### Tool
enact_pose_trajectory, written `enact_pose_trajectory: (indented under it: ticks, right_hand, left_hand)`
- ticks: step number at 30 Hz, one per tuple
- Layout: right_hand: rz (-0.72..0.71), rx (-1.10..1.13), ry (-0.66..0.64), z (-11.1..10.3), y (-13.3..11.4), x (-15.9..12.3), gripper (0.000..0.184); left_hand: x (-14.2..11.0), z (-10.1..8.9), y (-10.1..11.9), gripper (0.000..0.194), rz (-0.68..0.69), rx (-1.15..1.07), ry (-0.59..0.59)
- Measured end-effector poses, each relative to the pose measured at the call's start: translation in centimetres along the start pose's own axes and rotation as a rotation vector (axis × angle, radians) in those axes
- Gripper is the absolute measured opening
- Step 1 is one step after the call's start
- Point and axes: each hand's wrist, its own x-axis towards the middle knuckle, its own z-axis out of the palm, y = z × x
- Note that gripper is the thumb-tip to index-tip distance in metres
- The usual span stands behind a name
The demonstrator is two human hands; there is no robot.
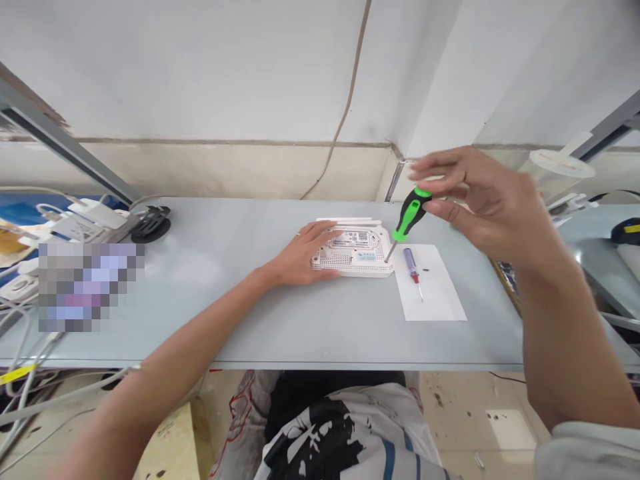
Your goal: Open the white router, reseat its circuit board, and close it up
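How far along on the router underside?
Done: router lies underside up, one small dark piece, maybe a screw, on the paper sheet. In hand: right hand holds a green-and-black screwdriver at the router's corner; left hand pins it. Left: its other corners, though their screws can't be made out.

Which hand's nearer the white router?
Left. The left hand rests on the router; the right hand is raised off to its right, holding a green-and-black screwdriver with the tip near the router's edge.

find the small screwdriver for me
In the head view, the small screwdriver lies on a white sheet of paper, just right of the white router, under the green-and-black screwdriver in the right hand.
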Motion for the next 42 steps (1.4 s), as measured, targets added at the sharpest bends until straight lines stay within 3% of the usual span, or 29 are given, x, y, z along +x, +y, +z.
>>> enact_pose_trajectory:
  ticks: [3,6,10,15,17,20,22,25,29,33,35,38,40,42]
  right_hand:
    - [0.074,0.006,-0.067,-0.6,-0.6,1.1,0.011]
    - [0.011,-0.257,-0.040,-0.6,-1.6,1.9,0.009]
    - [-0.150,-0.592,-0.080,-0.7,-2.7,1.9,0.020]
    - [-0.073,-0.791,0.001,-1.0,-2.6,1.7,0.046]
    - [-0.041,-0.758,-0.006,-1.1,-2.5,1.7,0.040]
    - [-0.071,-0.499,-0.060,-1.5,-2.6,1.7,0.020]
    - [-0.105,-0.414,-0.092,-1.7,-2.6,1.6,0.017]
    - [-0.170,-0.474,-0.065,-1.6,-2.3,1.5,0.019]
    - [-0.124,-0.626,-0.015,-0.6,-2.1,1.7,0.011]
    - [-0.040,-0.860,0.009,0.5,-1.6,2.1,0.049]
    - [-0.031,-0.906,0.050,0.8,-1.5,2.2,0.060]
    - [-0.087,-0.645,0.055,0.4,-1.8,2.2,0.043]
    - [-0.078,-0.418,-0.017,-0.2,-2.3,2.1,0.022]
    - [-0.046,-0.335,-0.061,-0.7,-2.6,2.0,0.014]
  left_hand:
    - [0.1,0.1,0.2,0.083,-0.025,0.021,0.007]
    - [0.2,0.2,0.4,0.082,-0.033,0.030,-0.002]
    - [0.2,0.0,0.6,0.084,-0.053,0.038,-0.024]
    - [0.1,-0.2,0.5,0.082,-0.046,0.075,-0.016]
    - [0.1,-0.2,0.6,0.082,-0.046,0.084,-0.012]
    - [0.1,-0.2,0.9,0.082,-0.044,0.077,-0.030]
    - [0.1,-0.2,1.1,0.081,-0.044,0.069,-0.037]
    - [0.1,-0.1,1.3,0.081,-0.056,0.068,-0.033]
    - [0.2,-0.1,1.3,0.082,-0.061,0.075,-0.046]
    - [0.4,-0.1,1.2,0.081,-0.066,0.091,-0.033]
    - [0.4,0.0,1.2,0.082,-0.069,0.092,-0.034]
    - [0.4,0.0,1.3,0.083,-0.061,0.079,-0.035]
    - [0.4,0.1,1.4,0.085,-0.055,0.067,-0.032]
    - [0.4,0.2,1.4,0.087,-0.052,0.063,-0.026]
